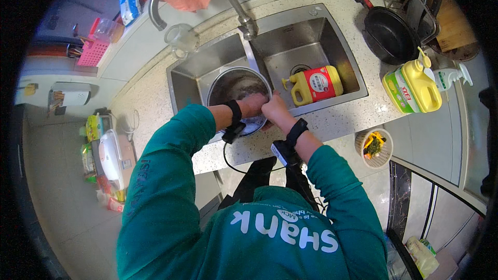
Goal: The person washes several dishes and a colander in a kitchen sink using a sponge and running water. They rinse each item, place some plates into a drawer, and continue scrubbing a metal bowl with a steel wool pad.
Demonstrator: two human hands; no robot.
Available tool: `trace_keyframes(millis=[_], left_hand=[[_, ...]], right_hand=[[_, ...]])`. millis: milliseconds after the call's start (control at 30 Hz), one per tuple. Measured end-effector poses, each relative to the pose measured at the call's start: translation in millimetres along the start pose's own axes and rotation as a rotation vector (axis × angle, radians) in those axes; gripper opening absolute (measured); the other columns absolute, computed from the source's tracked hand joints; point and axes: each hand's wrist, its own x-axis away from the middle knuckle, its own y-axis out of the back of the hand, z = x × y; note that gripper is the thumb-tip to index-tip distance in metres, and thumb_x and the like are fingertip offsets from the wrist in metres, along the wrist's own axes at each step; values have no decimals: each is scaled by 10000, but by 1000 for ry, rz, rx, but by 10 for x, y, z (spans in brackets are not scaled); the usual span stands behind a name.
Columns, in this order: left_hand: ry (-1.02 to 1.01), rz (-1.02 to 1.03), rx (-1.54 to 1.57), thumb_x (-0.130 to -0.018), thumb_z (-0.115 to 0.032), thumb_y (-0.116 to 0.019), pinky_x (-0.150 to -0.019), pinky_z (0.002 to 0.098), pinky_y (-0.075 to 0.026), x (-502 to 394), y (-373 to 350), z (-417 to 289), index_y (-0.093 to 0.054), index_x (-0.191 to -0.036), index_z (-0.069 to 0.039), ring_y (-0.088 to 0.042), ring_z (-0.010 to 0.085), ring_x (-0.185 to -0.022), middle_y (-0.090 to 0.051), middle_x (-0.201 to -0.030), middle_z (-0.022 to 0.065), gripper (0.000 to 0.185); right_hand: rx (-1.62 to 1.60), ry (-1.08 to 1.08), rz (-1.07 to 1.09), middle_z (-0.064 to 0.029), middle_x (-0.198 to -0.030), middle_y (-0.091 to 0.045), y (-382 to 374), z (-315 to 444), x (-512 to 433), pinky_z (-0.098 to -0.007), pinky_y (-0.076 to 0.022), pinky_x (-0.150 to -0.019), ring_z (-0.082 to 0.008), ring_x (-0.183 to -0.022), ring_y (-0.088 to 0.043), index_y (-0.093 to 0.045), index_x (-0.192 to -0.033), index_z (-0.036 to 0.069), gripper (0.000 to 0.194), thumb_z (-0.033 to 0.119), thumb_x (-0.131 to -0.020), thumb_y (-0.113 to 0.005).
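A round stainless steel pot [234, 81] stands tilted over the left basin of the double sink [268, 13], near its front edge. My left hand [253, 105] reaches inside the pot; its fingers are partly hidden, and whether it holds anything cannot be told. On the pot's right rim, my right hand [274, 107] is closed. Suds or whitish wet patches show on the pot's lower inner wall. In the right basin a yellow pump bottle [321, 85] with a red label lies on its side. The metal faucet [248, 27] rises behind the divider.
A glass pitcher [182, 39] stands behind the left basin. Right of the sink are a black frying pan [391, 35], a yellow detergent bottle [414, 83] and a knife rack [422, 15]. A waste basket [374, 155] with scraps stands on the floor; a white-lidded appliance [111, 155] is at left.
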Motion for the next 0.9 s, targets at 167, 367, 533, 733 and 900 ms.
trace_keyframes(millis=[167,367,533,733,900], left_hand=[[-267,48,200,-812,-136,-495,-755,460,-486,393,-163,-172,-662,-809,-85,-622,353,-831,-667,-868,151,175],[-72,572,-548,-824,-136,-474,-825,409,-469,785,533,-316,-673,-821,-65,-593,279,-969,-649,-969,148,212],[-411,-73,-938,-775,-238,-565,-695,306,-442,616,903,-160,-711,-769,-162,-565,226,-922,-637,-863,37,165],[83,480,-519,-786,-192,-534,-860,413,-440,827,638,51,-668,-939,-74,-559,277,-1001,-607,-1024,138,235],[-79,423,110,-867,-131,-501,-849,396,-455,982,378,-112,-632,-1020,-52,-607,264,-950,-628,-1025,162,216]], right_hand=[[237,152,-154,-352,-1013,-572,-33,-184,-73,-453,-457,-871,-467,-992,-564,-407,-1171,-112,504,87,-722,-516],[227,237,-105,-338,-973,-588,16,-173,-103,-459,-455,-860,-458,-959,-573,-485,-1081,-87,413,96,-715,-538],[216,253,-125,-327,-944,-599,-8,-149,-206,-454,-470,-828,-456,-940,-580,-516,-1035,-82,354,86,-725,-537],[202,241,-163,-320,-951,-601,-12,-92,-149,-459,-470,-828,-449,-936,-583,-496,-1091,-84,410,78,-718,-544],[223,226,-287,-315,-935,-606,-170,25,21,-466,-470,-824,-450,-925,-585,-487,-1125,-84,448,60,-705,-543]])
